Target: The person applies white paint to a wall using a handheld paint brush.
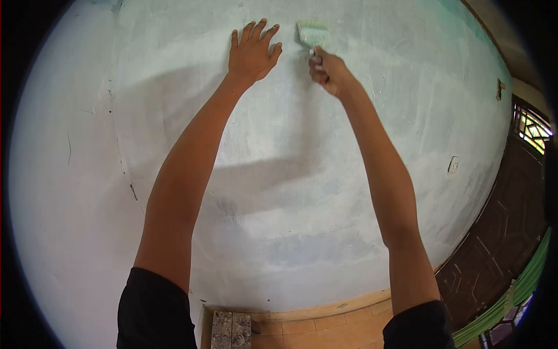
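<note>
Holding the paintbrush [314,34] in the right hand [327,72], I have it high on the painted wall [261,174], bristles up and tinged pale green. The fingers are curled around its handle, so any label there is hidden from me; only a bit of red shows below the grip. From this view I cannot tell how firmly the bristles meet the wall. My left hand [254,52] is spread wide, fingers apart, and appears to lie against the wall beside the brush.

Off to the right I see a white switch plate [453,165], too small to read for markings, and higher up a small brown fitting [500,89]. Beyond the wall's edge stands a dark panelled door [494,244] with a lattice window [533,128] above it, and a green cloth [517,291] hangs across the lower right corner. Below me, a speckled block-like object [232,330] stands by the wall's foot, over the orange tiled floor [331,328].
</note>
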### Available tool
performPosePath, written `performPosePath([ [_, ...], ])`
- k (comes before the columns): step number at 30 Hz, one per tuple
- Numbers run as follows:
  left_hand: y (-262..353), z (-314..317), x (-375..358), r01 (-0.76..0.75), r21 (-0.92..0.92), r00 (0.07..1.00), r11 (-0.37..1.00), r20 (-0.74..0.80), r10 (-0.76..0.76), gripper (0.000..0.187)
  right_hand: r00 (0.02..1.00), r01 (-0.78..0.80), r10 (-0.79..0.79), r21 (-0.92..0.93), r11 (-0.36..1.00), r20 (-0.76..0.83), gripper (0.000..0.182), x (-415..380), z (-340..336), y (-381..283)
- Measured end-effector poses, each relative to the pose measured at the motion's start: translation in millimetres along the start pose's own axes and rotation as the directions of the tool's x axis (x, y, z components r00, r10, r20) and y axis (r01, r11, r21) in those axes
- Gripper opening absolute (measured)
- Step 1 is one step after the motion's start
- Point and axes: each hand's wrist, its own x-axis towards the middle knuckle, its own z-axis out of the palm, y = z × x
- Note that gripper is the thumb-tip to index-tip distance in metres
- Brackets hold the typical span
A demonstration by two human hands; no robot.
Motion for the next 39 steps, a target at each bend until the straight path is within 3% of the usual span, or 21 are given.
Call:
performPosePath([
  [4,2,1,-1,0.016,-0.023,1.0,1.0,-0.006,-0.016,0.05,0.994,-0.074,0.064,-0.103,0.992,-0.091,0.03,-51,-3,37],
  [7,4,3,-1,0.031,-0.003,0.999,1.0,-0.011,-0.031,0.05,0.993,-0.065,0.047,-0.167,0.984,-0.113,0.03,-61,-6,28],
  [9,5,5,-2,0.028,0.011,0.999,1.0,-0.025,-0.028,0.05,0.991,0.068,-0.079,-0.104,0.992,-0.107,0.03,-36,-15,11],
  [12,7,6,-2,0.037,0.023,0.999,0.999,-0.027,-0.036,0.05,0.984,0.077,-0.093,-0.109,0.991,-0.151,0.029,-7,-25,-21],
  [15,6,8,-4,0.046,0.024,0.999,0.999,-0.01,-0.046,0.051,0.984,0.038,-0.056,-0.103,0.994,-0.17,0.03,-6,-38,-8],
  [20,6,5,-5,0.058,0.012,0.998,0.998,0.011,-0.058,0.052,0.982,-0.106,0.074,-0.178,0.978,-0.176,0.031,-72,-52,37],
  [23,11,5,-3,0.079,0.032,0.997,0.996,0.011,-0.079,0.053,0.967,-0.025,-0.039,-0.246,0.969,-0.253,0.032,-63,-39,3],
  [25,13,8,-4,0.076,0.046,0.997,0.996,-0.008,-0.076,0.054,0.989,0.092,-0.112,-0.183,0.979,-0.1,0.03,-31,-44,-28],
  [27,16,8,-3,0.084,0.071,0.996,0.994,0.001,-0.084,0.054,1.0,0.024,-0.026,-0.126,0.992,-0.01,0.029,-4,-49,-56],
  [31,15,8,-2,0.08,0.056,0.997,0.995,-0.003,-0.08,0.055,0.979,0.03,-0.069,-0.2,0.979,-0.19,0.032,-13,-57,-6],
  [33,14,8,-3,0.072,0.062,0.997,0.995,-0.003,-0.072,0.056,0.984,-0.026,-0.013,-0.217,0.976,-0.176,0.034,-43,-64,24],
  [36,15,9,-2,0.072,0.065,0.997,0.995,-0.025,-0.071,0.06,0.99,-0.102,0.074,-0.242,0.965,-0.122,0.035,-72,-65,17],
  [39,18,11,-2,0.071,0.082,0.997,0.994,-0.03,-0.069,0.063,0.983,0.022,-0.068,-0.259,0.966,-0.171,0.035,-40,-66,-15],
])
